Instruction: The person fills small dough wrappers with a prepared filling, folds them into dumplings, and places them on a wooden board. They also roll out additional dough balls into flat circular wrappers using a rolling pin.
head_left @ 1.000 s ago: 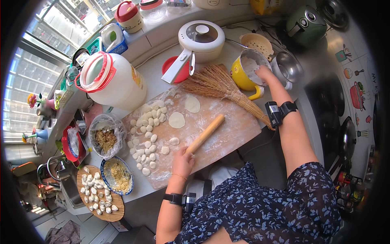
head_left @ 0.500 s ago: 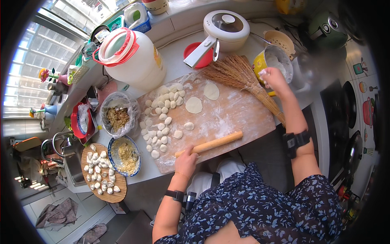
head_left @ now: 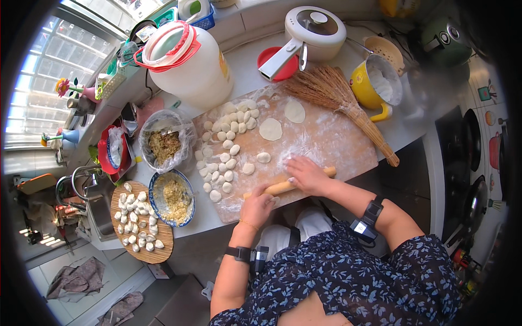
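Note:
My left hand (head_left: 258,207) is closed round the left end of a wooden rolling pin (head_left: 281,188), which lies along the near edge of a floured wooden board (head_left: 342,146). My right hand (head_left: 305,175) lies over the pin's middle, fingers stretched out onto white flour on the board. Just beyond the hands sit two dough pieces, one of them a flattened lump (head_left: 263,157). Farther off lie two rolled dough rounds, the nearer wrapper (head_left: 271,129) and the farther wrapper (head_left: 294,112). Several small dough pieces (head_left: 226,158) cover the board's left side.
A straw brush (head_left: 356,111) rests across the board's right side. Behind it stand a yellow flour pot (head_left: 365,89) and a white electric pot (head_left: 321,46). Left are a large white bucket (head_left: 204,76), two filling bowls, the nearer patterned (head_left: 190,209), and a round slatted tray (head_left: 168,247) of dumplings.
My right hand has come from the yellow pot down to the floured board beside the rolling pin. My left hand stays at the pin's left end. The whole view has shifted slightly.

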